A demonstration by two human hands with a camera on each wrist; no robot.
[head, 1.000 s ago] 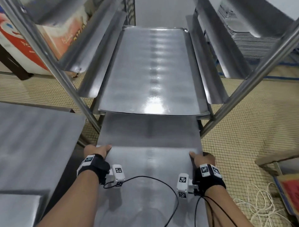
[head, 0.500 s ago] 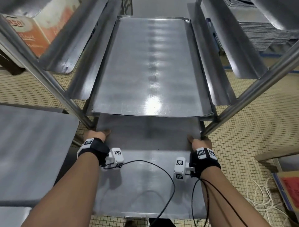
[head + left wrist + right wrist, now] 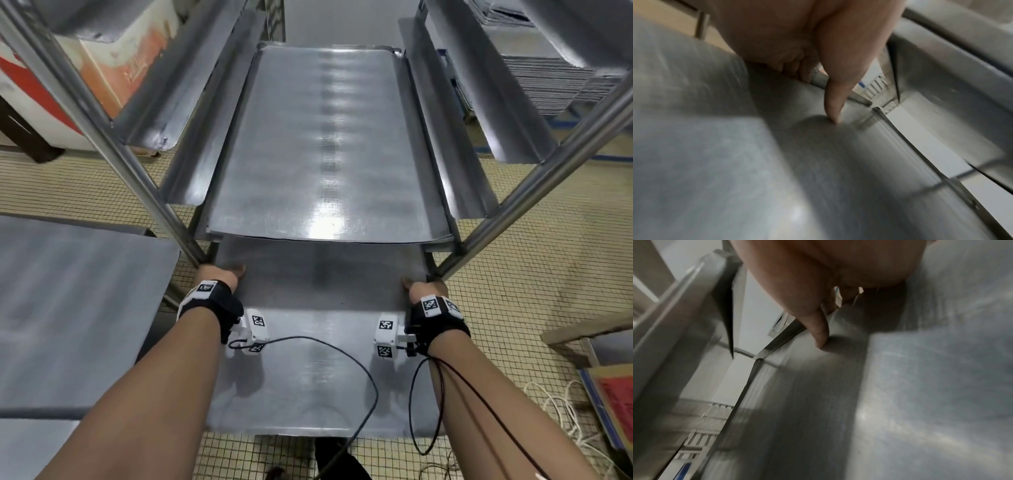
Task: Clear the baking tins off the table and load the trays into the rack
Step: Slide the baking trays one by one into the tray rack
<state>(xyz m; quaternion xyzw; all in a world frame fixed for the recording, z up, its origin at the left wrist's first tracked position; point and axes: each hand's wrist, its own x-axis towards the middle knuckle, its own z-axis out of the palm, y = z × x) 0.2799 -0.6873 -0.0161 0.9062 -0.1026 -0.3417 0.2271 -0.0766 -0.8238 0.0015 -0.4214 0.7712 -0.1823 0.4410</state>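
Observation:
A flat metal tray (image 3: 318, 370) lies partly slid into the steel rack (image 3: 144, 192), under another tray (image 3: 325, 154) that sits on the level above. My left hand (image 3: 222, 274) grips the tray's left edge, thumb on top and fingers underneath (image 3: 833, 104). My right hand (image 3: 423, 287) grips the right edge the same way, thumb pressed on the tray surface (image 3: 821, 335). Both hands are close to the rack's front posts. The tray's near end sticks out toward me.
A steel table (image 3: 75, 308) stands to my left. Angled runners (image 3: 455, 137) line both sides of the rack. A stack of trays (image 3: 548, 82) sits at the back right. Cardboard boxes (image 3: 613, 401) and loose cord lie on the tiled floor at right.
The tray has slid further into the rack, and both hands have moved forward with it up to the front posts.

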